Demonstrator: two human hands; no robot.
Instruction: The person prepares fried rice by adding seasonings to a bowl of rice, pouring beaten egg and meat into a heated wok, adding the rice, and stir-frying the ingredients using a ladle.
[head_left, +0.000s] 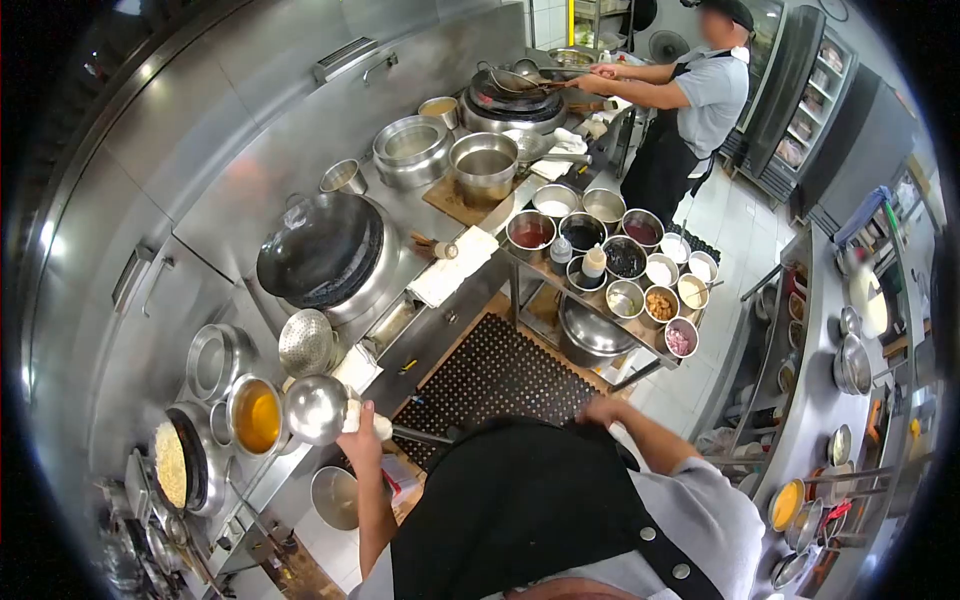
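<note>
My left hand (pixel 364 440) is closed at the lower left around what looks like a ladle (pixel 314 409). Its round steel bowl faces up, and a white wrapping or cloth shows at my fingers. Beside the ladle's bowl stands a steel pot of orange-yellow liquid (pixel 257 415). A perforated skimmer (pixel 306 342) lies just above it. My right hand (pixel 606 409) is beside my black apron (pixel 520 500), below the sauce table; its fingers are smeared and partly hidden, so I cannot tell if they hold anything.
A large black wok (pixel 322 250) sits on the range to my left. Several steel containers of sauces and ingredients fill a table (pixel 640 338) ahead. A co-worker (pixel 690 110) handles a wok at the back. Underfoot is a black perforated mat (pixel 490 385); shelving (pixel 770 370) runs along the right.
</note>
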